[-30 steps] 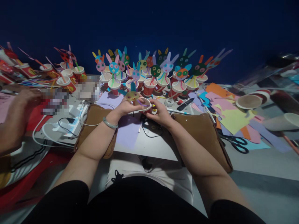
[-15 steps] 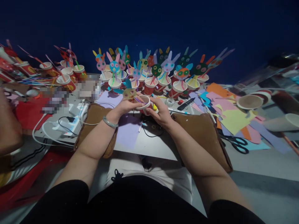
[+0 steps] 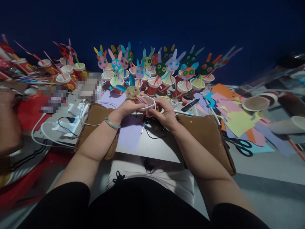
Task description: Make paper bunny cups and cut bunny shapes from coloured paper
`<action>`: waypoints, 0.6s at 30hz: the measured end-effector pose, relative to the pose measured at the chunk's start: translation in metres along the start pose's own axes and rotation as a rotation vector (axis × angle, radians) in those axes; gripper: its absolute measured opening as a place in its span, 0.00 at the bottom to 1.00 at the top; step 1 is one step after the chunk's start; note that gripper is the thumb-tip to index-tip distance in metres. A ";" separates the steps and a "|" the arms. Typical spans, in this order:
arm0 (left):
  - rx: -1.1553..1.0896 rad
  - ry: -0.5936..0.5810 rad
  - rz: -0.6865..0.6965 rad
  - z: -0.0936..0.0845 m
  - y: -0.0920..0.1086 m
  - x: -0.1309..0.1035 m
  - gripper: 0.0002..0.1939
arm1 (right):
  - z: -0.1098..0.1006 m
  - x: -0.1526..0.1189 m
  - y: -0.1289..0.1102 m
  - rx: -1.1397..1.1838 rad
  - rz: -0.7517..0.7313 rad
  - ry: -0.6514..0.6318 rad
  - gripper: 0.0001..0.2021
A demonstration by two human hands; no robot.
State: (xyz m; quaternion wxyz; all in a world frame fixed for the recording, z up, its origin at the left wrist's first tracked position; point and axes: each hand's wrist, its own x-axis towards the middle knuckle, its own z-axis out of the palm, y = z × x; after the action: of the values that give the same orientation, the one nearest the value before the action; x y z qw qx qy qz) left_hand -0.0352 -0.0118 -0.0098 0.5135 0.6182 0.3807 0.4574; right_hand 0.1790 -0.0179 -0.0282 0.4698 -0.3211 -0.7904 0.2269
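Though near clustered cups (image 3: 154, 82), left hand (image 3: 130, 106) and right hand (image 3: 166, 113) clamped on paper cup (image 3: 148, 111) — open table (image 3: 160, 149) edge bodyward.

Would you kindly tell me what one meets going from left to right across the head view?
Red paper sheet → white plastic power strip → held red paper cup with a white rim → black marker pen → black-handled scissors.

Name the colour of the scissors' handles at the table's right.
The scissors' handles are black, seen best in the head view.
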 end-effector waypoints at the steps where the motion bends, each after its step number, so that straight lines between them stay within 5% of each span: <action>1: 0.016 -0.007 0.011 -0.001 -0.001 0.001 0.16 | 0.000 0.000 -0.001 0.009 -0.003 0.007 0.21; 14: -0.035 -0.074 0.012 0.001 0.004 0.001 0.27 | 0.001 -0.002 -0.002 0.047 0.008 -0.004 0.19; 18: -0.012 -0.097 0.053 0.001 0.007 0.001 0.22 | 0.001 -0.002 -0.004 0.069 0.025 0.003 0.21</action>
State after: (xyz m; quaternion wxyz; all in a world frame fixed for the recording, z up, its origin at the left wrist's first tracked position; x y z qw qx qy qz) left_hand -0.0341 -0.0119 -0.0032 0.5227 0.6464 0.3361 0.4427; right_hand 0.1774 -0.0219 -0.0277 0.4788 -0.3151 -0.7773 0.2593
